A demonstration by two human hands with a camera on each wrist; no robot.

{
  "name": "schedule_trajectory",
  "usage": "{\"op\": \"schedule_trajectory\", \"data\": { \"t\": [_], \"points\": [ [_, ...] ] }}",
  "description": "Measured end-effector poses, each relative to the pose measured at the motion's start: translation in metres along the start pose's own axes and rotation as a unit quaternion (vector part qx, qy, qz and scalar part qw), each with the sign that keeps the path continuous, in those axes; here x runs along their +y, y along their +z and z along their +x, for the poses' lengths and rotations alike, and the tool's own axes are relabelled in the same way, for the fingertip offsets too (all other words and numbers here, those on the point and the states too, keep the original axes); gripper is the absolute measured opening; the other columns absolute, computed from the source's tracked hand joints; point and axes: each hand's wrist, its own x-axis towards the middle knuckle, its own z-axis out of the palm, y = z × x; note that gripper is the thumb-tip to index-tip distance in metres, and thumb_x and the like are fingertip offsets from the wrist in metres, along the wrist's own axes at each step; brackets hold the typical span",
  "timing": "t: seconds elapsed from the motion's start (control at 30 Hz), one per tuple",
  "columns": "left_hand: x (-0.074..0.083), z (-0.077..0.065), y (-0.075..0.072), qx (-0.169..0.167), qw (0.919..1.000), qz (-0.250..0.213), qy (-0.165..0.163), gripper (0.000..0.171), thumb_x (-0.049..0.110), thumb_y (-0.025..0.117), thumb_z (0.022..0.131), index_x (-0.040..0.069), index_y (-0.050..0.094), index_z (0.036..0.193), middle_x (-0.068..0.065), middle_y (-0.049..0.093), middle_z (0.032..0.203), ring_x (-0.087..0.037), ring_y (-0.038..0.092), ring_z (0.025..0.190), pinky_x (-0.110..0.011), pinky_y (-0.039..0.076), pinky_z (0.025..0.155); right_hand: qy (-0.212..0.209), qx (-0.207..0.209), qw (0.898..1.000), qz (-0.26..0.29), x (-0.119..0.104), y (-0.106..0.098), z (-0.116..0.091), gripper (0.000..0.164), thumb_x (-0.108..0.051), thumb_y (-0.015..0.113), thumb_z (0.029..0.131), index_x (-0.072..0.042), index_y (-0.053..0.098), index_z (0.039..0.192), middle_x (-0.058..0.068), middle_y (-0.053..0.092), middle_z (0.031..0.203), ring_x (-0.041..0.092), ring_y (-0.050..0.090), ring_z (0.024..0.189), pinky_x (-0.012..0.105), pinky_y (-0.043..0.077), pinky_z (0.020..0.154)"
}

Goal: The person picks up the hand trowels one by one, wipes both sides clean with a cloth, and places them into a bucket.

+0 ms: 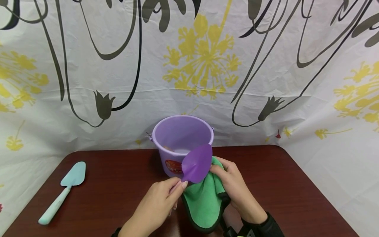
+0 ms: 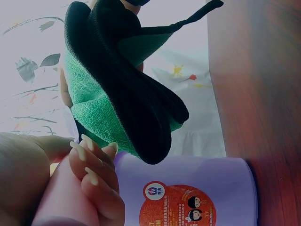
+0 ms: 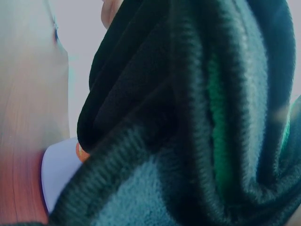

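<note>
My left hand (image 1: 158,200) grips a toy trowel by its pink handle (image 2: 68,197). The trowel's purple blade (image 1: 197,164) points up and overlaps the bucket's front rim in the head view. In my right hand (image 1: 234,184) is a green cloth (image 1: 204,204) with a black border, pinched near its top and hanging in folds beside the blade. That cloth (image 3: 221,117) fills most of the right wrist view and hides the right fingers there. Just behind both hands stands a lilac bucket (image 1: 161,154) with a red sticker; part of its front is covered by the blade.
A pale blue trowel (image 1: 63,194) lies on the left of the dark brown table (image 1: 118,171). Behind the table hangs a white sheet (image 1: 133,72) with yellow and grey flower prints, close to the bucket's back.
</note>
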Motion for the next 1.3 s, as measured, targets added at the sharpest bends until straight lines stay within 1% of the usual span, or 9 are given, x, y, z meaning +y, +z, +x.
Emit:
{"op": "schedule_trajectory", "data": {
  "t": [0.13, 0.33, 0.47, 0.7, 0.9, 1.03, 1.3],
  "points": [
    [-0.0007, 0.0002, 0.0004, -0.001, 1.0000, 0.001, -0.001, 0.049, 0.061, 0.045, 0.101, 0.018, 0.057, 0.080, 0.010, 0.051, 0.056, -0.004, 0.047, 0.042, -0.024, 0.041, 0.045, 0.000, 0.000, 1.000, 0.000, 0.0002, -0.0005, -0.0002, 0.020, -0.023, 0.055, 0.103, -0.006, 0.064, 0.103, -0.001, 0.067, 0.080, 0.010, 0.066, 0.067, 0.029, 0.055, 0.066],
    [-0.0009, 0.0005, 0.0006, 0.000, 1.0000, 0.004, 0.000, 0.049, 0.061, 0.045, 0.101, 0.018, 0.057, 0.080, 0.010, 0.051, 0.056, -0.004, 0.047, 0.042, -0.024, 0.041, 0.045, -0.006, 0.001, 1.000, -0.007, 0.0000, -0.0001, 0.0002, 0.021, -0.023, 0.055, 0.103, -0.004, 0.063, 0.100, -0.001, 0.066, 0.079, 0.010, 0.065, 0.067, 0.028, 0.055, 0.066],
    [-0.0007, 0.0004, 0.0005, 0.000, 1.0000, 0.005, -0.002, 0.049, 0.061, 0.045, 0.101, 0.018, 0.057, 0.080, 0.010, 0.051, 0.056, -0.004, 0.047, 0.043, -0.024, 0.041, 0.045, -0.003, 0.006, 1.000, -0.012, 0.0006, 0.0005, 0.0008, 0.020, -0.023, 0.055, 0.103, -0.006, 0.063, 0.098, -0.001, 0.066, 0.078, 0.010, 0.065, 0.067, 0.029, 0.055, 0.066],
    [-0.0010, 0.0005, 0.0007, 0.005, 1.0000, 0.005, 0.000, 0.048, 0.061, 0.046, 0.101, 0.019, 0.057, 0.080, 0.010, 0.051, 0.056, -0.004, 0.047, 0.043, -0.024, 0.042, 0.045, 0.004, 0.011, 1.000, -0.010, 0.0015, 0.0001, 0.0005, 0.019, -0.022, 0.054, 0.104, -0.007, 0.066, 0.108, 0.001, 0.069, 0.085, 0.010, 0.066, 0.070, 0.029, 0.056, 0.068],
    [-0.0014, 0.0005, 0.0004, 0.005, 1.0000, 0.007, -0.001, 0.049, 0.061, 0.045, 0.101, 0.019, 0.057, 0.080, 0.010, 0.051, 0.056, -0.004, 0.048, 0.043, -0.025, 0.042, 0.045, 0.000, 0.008, 1.000, -0.012, 0.0016, -0.0002, 0.0003, 0.021, -0.022, 0.054, 0.104, -0.006, 0.066, 0.108, 0.001, 0.069, 0.085, 0.010, 0.066, 0.069, 0.029, 0.056, 0.068],
    [-0.0014, 0.0005, 0.0005, 0.004, 1.0000, 0.009, -0.001, 0.049, 0.061, 0.045, 0.101, 0.019, 0.057, 0.080, 0.010, 0.051, 0.056, -0.004, 0.048, 0.043, -0.024, 0.042, 0.045, 0.000, 0.006, 1.000, -0.012, 0.0019, -0.0001, 0.0008, 0.020, -0.022, 0.053, 0.104, -0.007, 0.066, 0.107, 0.001, 0.068, 0.084, 0.010, 0.066, 0.069, 0.029, 0.056, 0.067],
    [-0.0013, 0.0005, 0.0006, 0.005, 0.9999, 0.012, 0.000, 0.048, 0.060, 0.046, 0.101, 0.019, 0.056, 0.080, 0.010, 0.050, 0.056, -0.004, 0.047, 0.044, -0.024, 0.042, 0.045, 0.007, 0.009, 1.000, -0.015, 0.0023, 0.0000, 0.0010, 0.021, -0.023, 0.054, 0.104, -0.007, 0.066, 0.110, 0.002, 0.069, 0.086, 0.011, 0.066, 0.070, 0.030, 0.056, 0.068]
  ]
}}
